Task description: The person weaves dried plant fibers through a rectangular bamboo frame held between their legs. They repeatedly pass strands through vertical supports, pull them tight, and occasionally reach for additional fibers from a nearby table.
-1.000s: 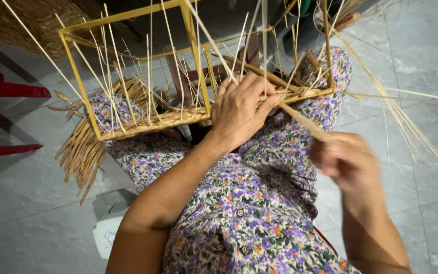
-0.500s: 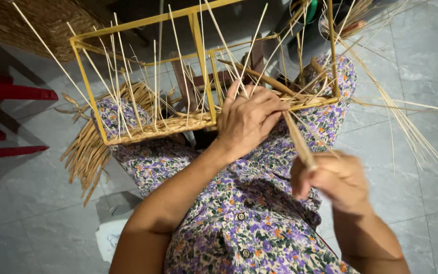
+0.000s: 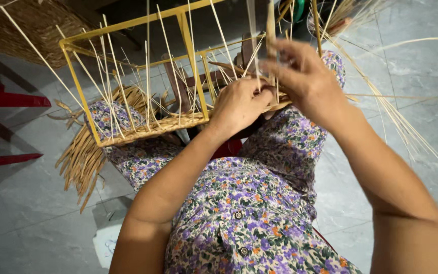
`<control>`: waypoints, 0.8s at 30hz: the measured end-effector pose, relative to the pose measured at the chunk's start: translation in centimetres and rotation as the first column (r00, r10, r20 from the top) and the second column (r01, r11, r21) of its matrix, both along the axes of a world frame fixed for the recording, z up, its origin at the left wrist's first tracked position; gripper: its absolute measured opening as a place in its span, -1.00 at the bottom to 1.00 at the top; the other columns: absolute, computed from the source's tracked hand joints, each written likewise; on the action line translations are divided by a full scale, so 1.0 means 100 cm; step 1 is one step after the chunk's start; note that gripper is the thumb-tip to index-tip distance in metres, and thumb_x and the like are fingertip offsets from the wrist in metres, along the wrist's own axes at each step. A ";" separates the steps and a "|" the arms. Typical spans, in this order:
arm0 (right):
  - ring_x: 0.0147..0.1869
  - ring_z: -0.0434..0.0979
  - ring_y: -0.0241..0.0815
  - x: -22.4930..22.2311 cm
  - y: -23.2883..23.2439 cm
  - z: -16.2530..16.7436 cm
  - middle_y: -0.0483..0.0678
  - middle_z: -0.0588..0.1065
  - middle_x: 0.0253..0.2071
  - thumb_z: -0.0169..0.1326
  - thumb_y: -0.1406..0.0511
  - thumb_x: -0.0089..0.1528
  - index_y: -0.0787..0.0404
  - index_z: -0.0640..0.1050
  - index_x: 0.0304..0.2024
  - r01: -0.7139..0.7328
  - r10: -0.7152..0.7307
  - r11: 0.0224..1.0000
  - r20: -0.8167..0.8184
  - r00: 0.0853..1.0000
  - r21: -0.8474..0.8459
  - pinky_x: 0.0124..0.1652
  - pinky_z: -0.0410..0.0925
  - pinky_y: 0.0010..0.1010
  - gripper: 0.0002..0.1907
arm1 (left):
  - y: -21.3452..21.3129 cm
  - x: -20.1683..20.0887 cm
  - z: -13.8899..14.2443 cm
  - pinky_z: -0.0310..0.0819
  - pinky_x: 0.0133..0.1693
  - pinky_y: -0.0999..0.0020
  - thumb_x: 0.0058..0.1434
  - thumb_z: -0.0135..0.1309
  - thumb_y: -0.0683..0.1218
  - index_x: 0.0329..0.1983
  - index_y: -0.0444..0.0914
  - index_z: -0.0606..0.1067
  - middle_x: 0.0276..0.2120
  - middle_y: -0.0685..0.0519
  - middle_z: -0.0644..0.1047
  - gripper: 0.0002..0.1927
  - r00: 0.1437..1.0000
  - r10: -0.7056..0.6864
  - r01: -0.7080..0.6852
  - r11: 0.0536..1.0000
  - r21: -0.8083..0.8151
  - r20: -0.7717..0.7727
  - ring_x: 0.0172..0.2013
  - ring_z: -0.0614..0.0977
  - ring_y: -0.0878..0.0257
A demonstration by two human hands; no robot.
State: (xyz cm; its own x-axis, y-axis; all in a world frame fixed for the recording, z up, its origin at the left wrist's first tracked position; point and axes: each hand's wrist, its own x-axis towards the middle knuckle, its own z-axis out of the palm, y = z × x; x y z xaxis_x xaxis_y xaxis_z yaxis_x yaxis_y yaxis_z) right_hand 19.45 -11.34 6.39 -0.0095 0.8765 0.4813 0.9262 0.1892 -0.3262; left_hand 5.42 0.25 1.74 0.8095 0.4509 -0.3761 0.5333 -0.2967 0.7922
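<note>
While one yellow frame (image 3: 183, 30) rests on the lap, two hands, left hand (image 3: 239, 104) and right hand (image 3: 305, 78), grip straw strands (image 3: 143, 124).

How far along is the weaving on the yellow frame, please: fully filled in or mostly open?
Mostly open. The yellow frame has woven straw only along its lower edge; above, thin upright strands stand unwoven.

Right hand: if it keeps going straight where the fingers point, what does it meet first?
Probably the upright straw strands on the yellow frame; the right hand already reaches among them, beside the left hand. Depth is unclear.
</note>
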 end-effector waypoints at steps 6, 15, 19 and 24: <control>-0.08 0.59 -0.09 0.005 -0.008 0.021 -0.05 0.52 -0.17 -0.02 0.58 0.30 0.14 0.56 -0.07 0.289 -0.442 0.890 -0.515 0.735 -0.352 -0.09 0.46 -0.31 -0.70 | 0.001 -0.011 -0.007 0.53 -0.04 0.17 0.26 0.06 0.03 -0.33 -0.23 0.63 -0.20 0.01 0.66 -0.74 0.947 0.023 -0.055 0.994 0.092 0.320 -0.19 0.70 0.12; -0.10 0.58 -0.06 -0.007 -0.025 0.022 -0.13 0.59 -0.22 0.21 0.51 0.01 0.14 0.60 -0.33 -0.143 0.110 0.953 -0.134 0.985 -0.266 -0.07 0.36 -0.08 -0.78 | 0.003 -0.003 -0.007 0.53 -0.18 0.15 0.31 0.10 0.07 -0.22 -0.22 0.62 -0.32 -0.02 0.57 -0.72 0.996 0.001 -0.007 0.998 0.057 0.094 -0.29 0.66 0.13; 0.07 0.55 -0.05 -0.001 -0.016 0.036 0.02 0.53 -0.02 0.17 0.58 0.16 0.23 0.65 -0.03 0.019 -0.019 0.985 0.003 1.000 -0.174 -0.01 0.48 -0.24 -0.65 | 0.007 0.006 -0.005 0.53 -0.22 0.17 0.31 0.09 0.08 -0.31 -0.20 0.66 -0.33 0.06 0.57 -0.70 0.970 0.021 -0.029 0.999 0.029 0.240 -0.34 0.65 0.20; 0.07 0.54 0.04 0.019 0.007 0.024 0.11 0.50 0.05 0.29 0.46 0.00 0.32 0.65 -0.14 -0.058 0.076 0.994 0.206 0.976 -0.095 -0.12 0.49 -0.27 -0.66 | 0.005 0.004 0.000 0.59 -0.06 0.14 0.33 0.10 0.09 -0.26 -0.15 0.67 -0.21 0.11 0.58 -0.74 0.967 -0.004 0.004 1.000 0.001 0.256 -0.19 0.64 0.21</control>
